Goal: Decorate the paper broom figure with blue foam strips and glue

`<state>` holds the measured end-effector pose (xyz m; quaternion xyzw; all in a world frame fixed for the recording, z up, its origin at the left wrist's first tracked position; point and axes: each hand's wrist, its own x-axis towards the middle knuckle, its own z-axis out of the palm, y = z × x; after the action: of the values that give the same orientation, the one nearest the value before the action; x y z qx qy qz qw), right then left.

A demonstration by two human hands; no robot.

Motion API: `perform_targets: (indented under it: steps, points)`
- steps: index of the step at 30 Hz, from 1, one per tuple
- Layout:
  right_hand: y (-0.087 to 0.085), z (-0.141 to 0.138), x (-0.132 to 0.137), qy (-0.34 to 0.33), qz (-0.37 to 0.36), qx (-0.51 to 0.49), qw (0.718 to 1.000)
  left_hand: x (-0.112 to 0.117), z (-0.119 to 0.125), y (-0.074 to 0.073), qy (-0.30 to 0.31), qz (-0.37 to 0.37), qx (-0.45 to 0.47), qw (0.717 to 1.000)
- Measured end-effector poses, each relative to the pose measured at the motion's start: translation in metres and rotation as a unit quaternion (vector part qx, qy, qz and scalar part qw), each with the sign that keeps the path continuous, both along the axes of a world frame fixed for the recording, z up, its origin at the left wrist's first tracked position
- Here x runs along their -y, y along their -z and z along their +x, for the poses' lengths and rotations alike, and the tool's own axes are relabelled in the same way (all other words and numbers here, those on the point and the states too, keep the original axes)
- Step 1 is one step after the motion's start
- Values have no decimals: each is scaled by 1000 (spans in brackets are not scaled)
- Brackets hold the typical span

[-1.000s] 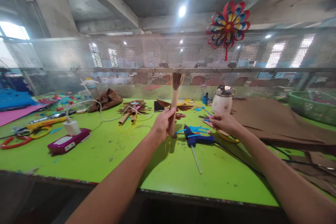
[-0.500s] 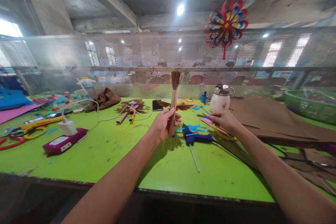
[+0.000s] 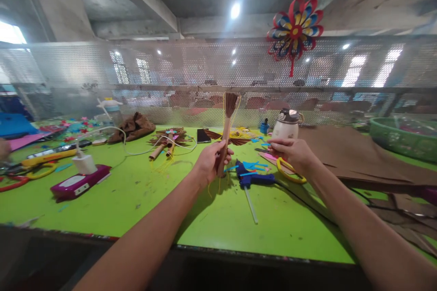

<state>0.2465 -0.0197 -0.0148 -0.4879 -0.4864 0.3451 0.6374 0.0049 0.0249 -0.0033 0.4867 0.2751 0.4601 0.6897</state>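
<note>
My left hand (image 3: 212,160) is wrapped round a brown paper tube (image 3: 226,132) held upright with a slight tilt. A pleated paper fan (image 3: 231,103) tops the tube, pleated wings spread at its sides, and yellow threads hang along it. My right hand (image 3: 294,153) is pinched above the yellow-handled scissors (image 3: 289,173); a small blue paper strip (image 3: 265,144) shows at its fingertips. Between my hands lies a blue glue gun (image 3: 251,176) with a clear glue stick poking out towards me. Several blue paper strips (image 3: 254,166) lie against it.
At left are a purple power strip (image 3: 81,183) with a white plug, and more scissors (image 3: 41,170). Another paper-tube piece (image 3: 169,141), a phone (image 3: 204,136) and a bottle (image 3: 286,125) stand further back. Brown cardboard (image 3: 337,150) and a green basket (image 3: 403,138) are at right.
My right hand has lifted slightly off the scissors, with the blue strip now at its fingertips. The tube in my left hand leans a little more to the right at its top.
</note>
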Motion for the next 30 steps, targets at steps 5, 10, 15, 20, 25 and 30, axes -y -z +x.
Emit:
perform_targets:
  steps: [5,10,15,20,25,30]
  points:
    - [-6,-8,6,-23,18,-30,999,7,-2,-5,3,-21,-26,999]
    - [-7,-14,8,-36,48,-42,997,9,1,-5,4,2,-29,1000]
    - [-13,-21,15,-31,76,-47,996,7,3,-1,5,41,-25,999]
    - [-17,-31,21,19,110,6,994,11,6,1,7,58,-37,998]
    - [-16,-48,21,55,183,81,978,14,14,7,21,69,-56,996]
    - [-13,-69,20,51,170,140,974,17,21,13,46,82,-42,995]
